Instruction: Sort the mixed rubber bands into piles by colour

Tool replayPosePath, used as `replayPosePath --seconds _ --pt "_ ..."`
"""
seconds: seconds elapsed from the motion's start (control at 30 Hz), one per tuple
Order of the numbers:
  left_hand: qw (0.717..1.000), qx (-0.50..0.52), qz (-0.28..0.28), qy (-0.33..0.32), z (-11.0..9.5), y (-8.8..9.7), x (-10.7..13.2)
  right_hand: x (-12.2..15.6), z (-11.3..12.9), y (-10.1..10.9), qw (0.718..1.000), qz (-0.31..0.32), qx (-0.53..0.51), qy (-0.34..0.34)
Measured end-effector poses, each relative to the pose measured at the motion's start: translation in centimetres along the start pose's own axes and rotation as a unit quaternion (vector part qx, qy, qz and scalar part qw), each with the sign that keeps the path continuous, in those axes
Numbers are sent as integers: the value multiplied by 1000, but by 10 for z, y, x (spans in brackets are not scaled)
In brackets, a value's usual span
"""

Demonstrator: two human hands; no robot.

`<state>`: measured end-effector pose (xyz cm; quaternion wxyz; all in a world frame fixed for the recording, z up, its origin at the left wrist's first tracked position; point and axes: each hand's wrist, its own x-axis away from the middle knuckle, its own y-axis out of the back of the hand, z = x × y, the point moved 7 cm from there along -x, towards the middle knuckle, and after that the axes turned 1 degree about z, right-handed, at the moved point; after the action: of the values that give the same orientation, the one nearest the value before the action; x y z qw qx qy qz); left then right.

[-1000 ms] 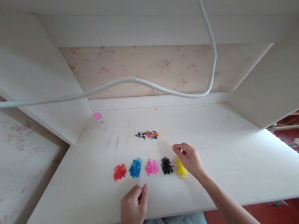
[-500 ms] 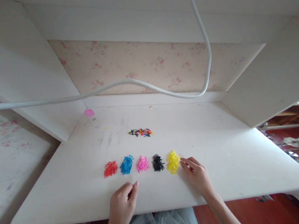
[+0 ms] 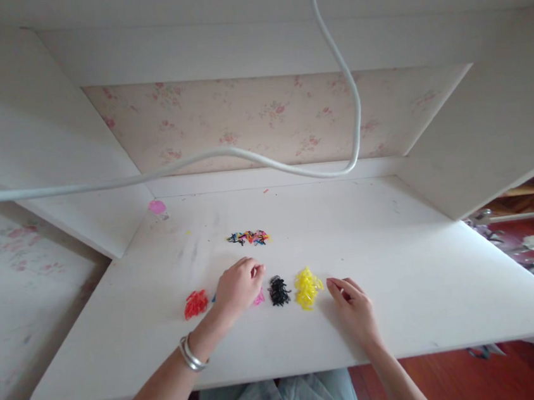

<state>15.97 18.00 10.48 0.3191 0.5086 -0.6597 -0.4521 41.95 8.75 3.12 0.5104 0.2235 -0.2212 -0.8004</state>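
Observation:
Small coloured pieces lie sorted in a row on the white desk [image 3: 400,288]: a red heap [image 3: 195,303], a black heap [image 3: 278,290] and a yellow heap [image 3: 307,287]. My left hand [image 3: 238,287] reaches forward over the blue and pink heaps and hides most of them; only a pink edge [image 3: 259,299] shows. Its fingers are curled together, and I cannot see anything in them. My right hand [image 3: 352,305] rests on the desk just right of the yellow heap, fingers loosely bent and apart, holding nothing. A mixed-colour heap [image 3: 248,237] lies farther back.
A white cable [image 3: 262,156] hangs across the view above the desk. A small bottle with a pink cap [image 3: 157,209] stands at the back left corner. White shelf walls enclose the desk on both sides; floral wallpaper [image 3: 268,117] is behind.
My left hand has gone from the desk's front edge forward over the blue and pink heaps. My right hand came back from beyond the yellow heap to rest beside it.

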Motion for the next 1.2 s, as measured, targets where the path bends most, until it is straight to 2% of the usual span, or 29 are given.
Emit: replayPosePath --seconds 0.1,0.2,0.3,0.47,0.7,0.97,1.1,1.2 --pt "999 -49 12 20 -6 -19 -35 -2 -2 -1 1000 0 -9 -2" --pt "997 -66 10 30 -11 -38 -60 -4 -5 -2 1000 5 -11 -5" --pt "996 -80 3 36 -16 -51 -76 -5 -5 -2 1000 11 -8 -6" --pt "995 -93 -10 35 -20 -60 -88 -7 -3 -3 1000 24 -5 -6" --pt "995 -91 -7 44 -17 -59 -87 -7 -3 0 999 24 -18 -11" --pt "996 -60 11 62 -6 -38 -78 -6 -6 0 999 18 -29 -14" --pt "998 -40 10 45 -16 -28 -64 -5 -4 1 999 15 -29 -17" --pt "1000 -21 17 9 -35 -28 -46 -4 -3 1 999 14 -24 -17"
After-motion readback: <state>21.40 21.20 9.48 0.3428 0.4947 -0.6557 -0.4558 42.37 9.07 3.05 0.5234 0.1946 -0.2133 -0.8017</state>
